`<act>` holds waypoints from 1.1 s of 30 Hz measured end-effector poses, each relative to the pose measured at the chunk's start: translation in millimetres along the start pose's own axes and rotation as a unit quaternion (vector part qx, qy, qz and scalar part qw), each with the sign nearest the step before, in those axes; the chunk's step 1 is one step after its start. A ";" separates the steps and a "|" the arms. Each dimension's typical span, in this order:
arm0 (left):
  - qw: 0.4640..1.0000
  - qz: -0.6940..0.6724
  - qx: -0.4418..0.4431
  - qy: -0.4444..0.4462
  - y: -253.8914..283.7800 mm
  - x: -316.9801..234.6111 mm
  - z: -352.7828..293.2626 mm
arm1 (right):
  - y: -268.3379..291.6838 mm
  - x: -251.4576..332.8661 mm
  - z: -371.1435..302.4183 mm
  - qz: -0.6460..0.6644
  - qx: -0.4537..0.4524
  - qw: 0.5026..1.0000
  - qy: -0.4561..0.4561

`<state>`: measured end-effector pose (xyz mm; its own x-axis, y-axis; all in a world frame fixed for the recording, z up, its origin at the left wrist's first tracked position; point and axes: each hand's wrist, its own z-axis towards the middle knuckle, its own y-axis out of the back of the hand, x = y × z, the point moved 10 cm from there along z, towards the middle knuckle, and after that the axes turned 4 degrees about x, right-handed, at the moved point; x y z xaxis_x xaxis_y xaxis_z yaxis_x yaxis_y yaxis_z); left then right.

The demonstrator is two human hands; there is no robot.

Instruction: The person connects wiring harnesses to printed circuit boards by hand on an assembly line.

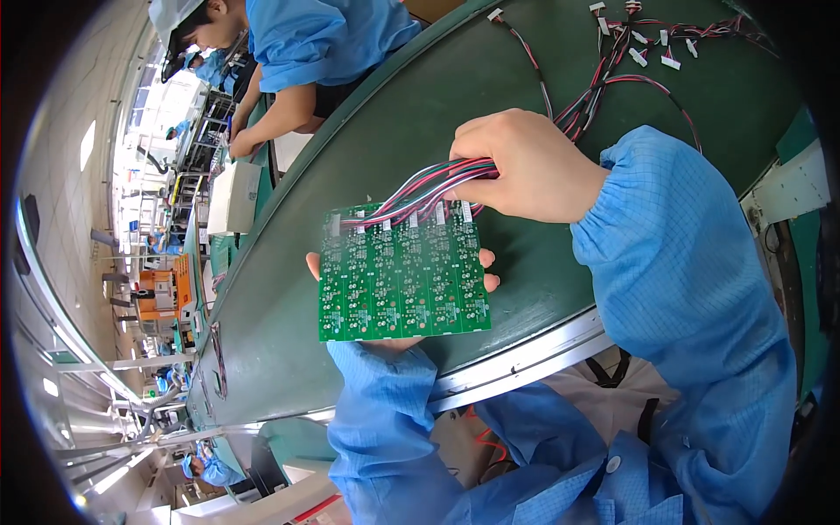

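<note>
A green circuit board panel [402, 293] with rows of small parts lies face up across my left hand [487, 269], which holds it from below. Only fingertips show at its two sides; the palm is hidden. Along the panel's far edge sit several white connectors, with thin wires running out of them. Above that edge, my right hand [525, 166] is closed round the bundle of red, black, white and green wires [429, 188]. The bundle bends from the connectors up into my fingers.
More wire harnesses [604, 79] with white plugs lie at the far right of the green work surface [289, 289]. A metal rail [525, 359] edges the near side. Across the belt, a co-worker in a blue sleeve [302, 44] works beside a white box [234, 197].
</note>
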<state>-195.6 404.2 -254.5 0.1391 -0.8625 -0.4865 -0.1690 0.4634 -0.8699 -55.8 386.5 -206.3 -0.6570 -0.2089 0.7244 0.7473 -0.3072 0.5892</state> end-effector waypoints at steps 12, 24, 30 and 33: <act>0.995 -0.021 -0.089 -0.026 -7.2 12.3 -2.4 | 15.1 6.0 0.0 0.096 -0.048 0.994 0.023; 0.996 -0.071 -0.039 0.023 -18.8 19.7 -9.5 | 13.7 19.4 -0.7 0.127 0.001 0.991 0.028; 0.998 -0.011 -0.003 0.056 -2.1 22.7 -2.8 | -6.9 12.6 -5.7 0.023 0.048 0.998 0.024; 0.998 0.002 -0.017 0.058 -3.4 23.2 -2.8 | -7.5 12.3 -2.2 0.011 0.051 0.998 0.025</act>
<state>-194.5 382.0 -262.6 0.0248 -0.8792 -0.4758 -0.2023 0.4617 -0.8637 -69.6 384.3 -202.6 -0.6427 -0.2614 0.7201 0.7660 -0.2066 0.6087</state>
